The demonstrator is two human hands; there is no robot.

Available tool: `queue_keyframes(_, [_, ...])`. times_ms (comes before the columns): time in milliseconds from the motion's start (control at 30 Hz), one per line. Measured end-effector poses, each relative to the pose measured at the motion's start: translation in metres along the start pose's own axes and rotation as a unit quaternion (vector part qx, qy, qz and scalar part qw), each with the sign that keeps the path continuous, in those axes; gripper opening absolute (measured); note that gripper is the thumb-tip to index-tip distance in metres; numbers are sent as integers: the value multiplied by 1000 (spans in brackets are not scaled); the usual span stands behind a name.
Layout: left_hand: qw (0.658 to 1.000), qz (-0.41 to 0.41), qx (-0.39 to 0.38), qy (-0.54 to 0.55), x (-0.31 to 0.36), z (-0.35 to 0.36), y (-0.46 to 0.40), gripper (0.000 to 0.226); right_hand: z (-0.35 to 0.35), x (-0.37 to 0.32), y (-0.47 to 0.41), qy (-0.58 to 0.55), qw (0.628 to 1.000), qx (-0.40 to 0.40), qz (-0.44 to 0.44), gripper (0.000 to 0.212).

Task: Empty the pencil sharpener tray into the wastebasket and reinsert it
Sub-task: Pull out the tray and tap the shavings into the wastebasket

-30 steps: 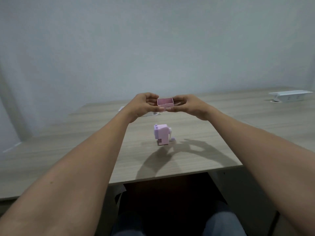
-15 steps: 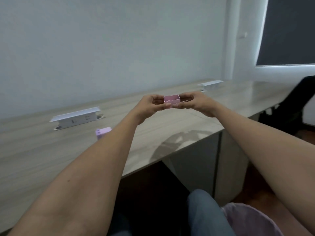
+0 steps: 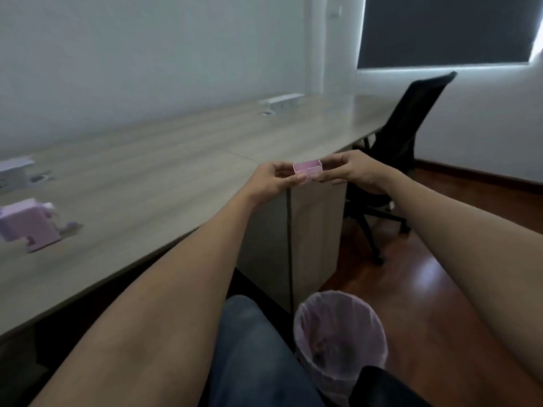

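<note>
While both hands pinch the small pink tray [image 3: 307,168] between them, the relation that matters is a vertical one: the wastebasket [image 3: 339,333] stands on the wooden floor [image 3: 458,289] well below the tray and nearer the body, beside the person's knee [image 3: 252,342]. The left hand [image 3: 271,179] closes thumb and fingertips on the tray's left end and the right hand [image 3: 351,168] does the same on its right end, so the tray's long axis runs across from hand to hand, its open side upward and roughly level. It hangs in the air just past the corner of the bench [image 3: 164,183], not yet over the basket's mouth. By my reckoning the coming move is a lowering toward the body and then a tip of the open side downward, and the right arm lies slightly nearer the basket, which sits a little to the right of the midline. The lilac sharpener body [image 3: 28,224] stands on the bench far off to the left, well apart from the tray, so reinsertion waits for later. Whether shavings lie in the tray cannot be told; its inside looks plain pink. The basket wears a thin translucent liner. No brand, label or readable writing shows on the tray, the sharpener or the basket. A black office chair [image 3: 408,133] stands beyond the bench's far end.
</note>
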State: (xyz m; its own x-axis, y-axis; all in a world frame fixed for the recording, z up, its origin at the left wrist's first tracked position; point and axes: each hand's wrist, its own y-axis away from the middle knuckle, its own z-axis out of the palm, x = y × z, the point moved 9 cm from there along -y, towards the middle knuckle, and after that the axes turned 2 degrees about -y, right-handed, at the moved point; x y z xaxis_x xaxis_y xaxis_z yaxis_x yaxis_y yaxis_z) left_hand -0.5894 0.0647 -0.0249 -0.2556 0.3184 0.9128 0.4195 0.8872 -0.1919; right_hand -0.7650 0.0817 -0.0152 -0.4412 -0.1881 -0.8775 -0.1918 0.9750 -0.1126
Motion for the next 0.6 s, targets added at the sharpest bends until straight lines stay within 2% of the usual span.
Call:
queue_keyframes(100, [1000, -20, -22, 3, -33, 36, -8, 46, -4, 44, 16, -6, 999, 6, 36, 53])
queue_keyframes(233, [997, -56, -45, -1, -85, 78, -8, 61, 4, 105, 32, -15, 996, 5, 88, 58])
queue_keyframes(333, [994, -92, -55, 26, -124, 105, 3, 57, 18, 150, 43, -36, 991, 0, 129, 60])
queue_keyframes(500, [979, -176, -64, 74, -199, 148, 34, 55, 55, 232, 67, -52, 975, -42, 211, 53])
queue_keyframes(600, [964, -237, -97, 70, -235, 171, 56, 57, 80, 274, 86, -56, 962, -81, 253, 52])
